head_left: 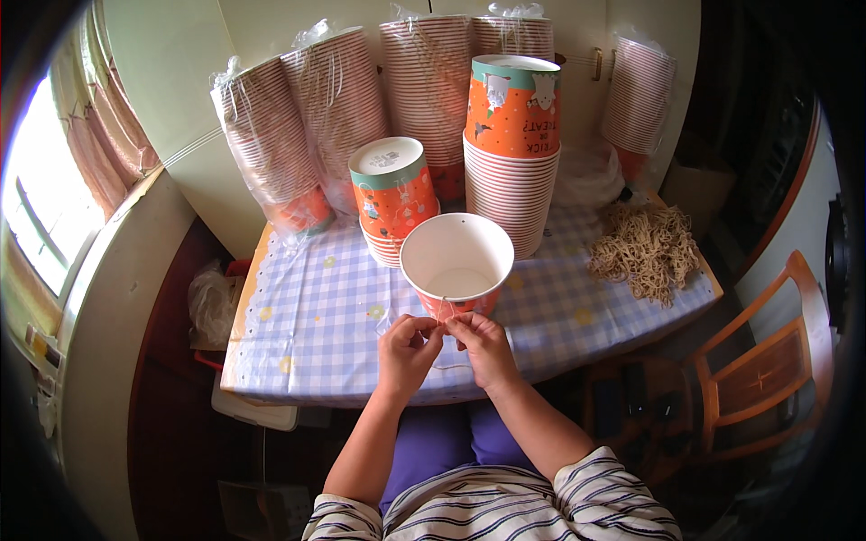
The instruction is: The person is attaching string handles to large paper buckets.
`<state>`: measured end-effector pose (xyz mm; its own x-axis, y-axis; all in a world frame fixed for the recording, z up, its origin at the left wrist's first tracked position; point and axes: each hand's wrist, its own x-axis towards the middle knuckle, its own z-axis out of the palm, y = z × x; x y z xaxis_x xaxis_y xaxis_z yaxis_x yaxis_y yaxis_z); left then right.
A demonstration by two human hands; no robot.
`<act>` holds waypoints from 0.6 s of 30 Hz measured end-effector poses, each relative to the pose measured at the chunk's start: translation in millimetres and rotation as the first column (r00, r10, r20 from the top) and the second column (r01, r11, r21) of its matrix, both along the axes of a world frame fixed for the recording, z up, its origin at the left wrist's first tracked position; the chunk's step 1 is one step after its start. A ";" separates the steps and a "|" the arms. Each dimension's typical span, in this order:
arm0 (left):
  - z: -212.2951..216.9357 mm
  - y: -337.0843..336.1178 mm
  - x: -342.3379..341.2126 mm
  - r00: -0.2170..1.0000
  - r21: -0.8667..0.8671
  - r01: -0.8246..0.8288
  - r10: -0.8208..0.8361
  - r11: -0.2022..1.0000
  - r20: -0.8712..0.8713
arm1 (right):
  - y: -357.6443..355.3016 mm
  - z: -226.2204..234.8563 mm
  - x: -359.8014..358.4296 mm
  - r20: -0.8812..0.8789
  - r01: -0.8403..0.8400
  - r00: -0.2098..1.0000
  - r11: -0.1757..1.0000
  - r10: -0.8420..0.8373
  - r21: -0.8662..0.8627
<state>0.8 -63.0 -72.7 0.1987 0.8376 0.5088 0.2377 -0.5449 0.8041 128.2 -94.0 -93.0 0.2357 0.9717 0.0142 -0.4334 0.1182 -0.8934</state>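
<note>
Bucket (457, 261): an orange paper bucket with a white inside stands open end up at the near middle of the table (298, 343), just in front of both hands. 1 small hole shows high on its far inner wall. A thin pale string (442, 304) runs from the near rim down to the fingers.

Progress, judged from how things lie:
- The string is already at the near rim, so threading on this side appears to be under way.
- The far hole shows no string, so that side appears to be left.
- No finished handle loop is visible on this bucket.
- 2 stacks (511, 180) of like buckets stand upside down behind it, the taller at right and the shorter stack (393, 194) at left. Whether these carry strings cannot be told.
- Sleeves (343, 99) of nested buckets in clear wrap lean against the wall at the back, apparently unopened.
- A heap of cords (645, 250) lies at the right end of the table, well apart from the hands.

Grip:
- Left hand (406, 352): fingers curled in, thumb and forefinger pinched together just below the near rim. It appears to hold the string end; the string itself is too thin to confirm inside the pinch.
- Right hand (484, 347): fingers likewise closed in a pinch, tips touching the bucket's near wall beside the left fingertips. A length of string trails below this hand.
- Both hands meet at 1 point. Neither hand grips the bucket body; it rests on the table.
</note>
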 end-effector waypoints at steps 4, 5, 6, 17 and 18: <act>-8.5 0.1 -2.2 0.980 -0.184 0.103 -0.068 0.978 0.189 | 0.0 1.2 -1.8 -0.008 0.001 1.000 1.000 -0.001 -0.002; -10.0 0.2 -2.4 0.940 -0.284 0.190 -0.091 0.940 0.329 | 0.5 0.6 -1.5 0.004 0.004 1.000 1.000 -0.004 -0.001; -11.4 1.2 -2.9 0.940 -0.284 0.190 -0.091 0.940 0.330 | 0.9 0.4 -1.5 0.017 0.007 1.000 1.000 -0.007 0.000; -5.6 0.2 -12.1 0.895 -0.437 0.327 -0.126 0.838 0.427 | -0.4 5.8 -0.6 -0.003 0.018 1.000 0.999 -0.019 -0.037; -5.6 0.7 -11.7 0.895 -0.437 0.327 -0.126 0.838 0.428 | -0.2 5.7 -0.5 -0.006 0.016 1.000 0.999 -0.016 -0.036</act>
<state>-10.9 -62.3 -78.3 0.2972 0.9470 0.1217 -0.2095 -0.0597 0.9760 127.8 -94.2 -87.3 0.2513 0.9677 -0.0226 -0.4371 0.0926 -0.8946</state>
